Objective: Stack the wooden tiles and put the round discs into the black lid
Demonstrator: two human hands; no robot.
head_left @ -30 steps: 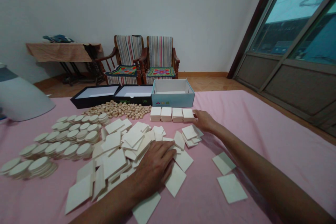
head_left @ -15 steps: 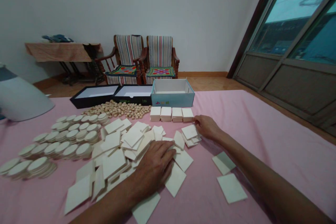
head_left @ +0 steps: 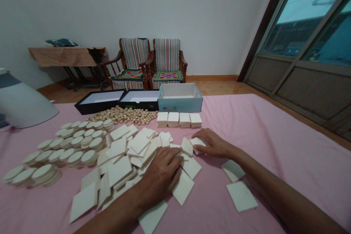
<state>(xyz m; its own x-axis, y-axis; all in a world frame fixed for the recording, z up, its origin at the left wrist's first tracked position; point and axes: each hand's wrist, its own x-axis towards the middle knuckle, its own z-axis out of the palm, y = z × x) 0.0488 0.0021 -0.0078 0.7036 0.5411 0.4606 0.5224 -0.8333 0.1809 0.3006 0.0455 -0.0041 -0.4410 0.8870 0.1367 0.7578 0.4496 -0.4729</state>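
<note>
My left hand point(head_left: 163, 168) lies palm down on the near right side of a loose heap of pale square wooden pieces point(head_left: 119, 170). Its fingers are stretched out and hold nothing that I can see. My right hand point(head_left: 212, 142) is curled over a few smaller square pieces point(head_left: 197, 142), thumb on the near side and fingertips on the far side. Just beyond it stands a row of several neat stacks of small squares point(head_left: 185, 119). Two squares point(head_left: 241, 196) lie near my right forearm, and another square point(head_left: 183, 187) lies beside my left fingers.
Stacks of round wooden discs point(head_left: 68, 142) stand at the left. Behind the heap are many small wooden beads point(head_left: 128, 115), an open light-blue box point(head_left: 180, 104) and two shallow black trays point(head_left: 100, 106). A white conical object point(head_left: 24, 102) stands at the far left on the pink cloth point(head_left: 287, 146).
My right hand has moved from the rightmost neat stack back toward me, onto the small loose squares. My left hand has stayed in place.
</note>
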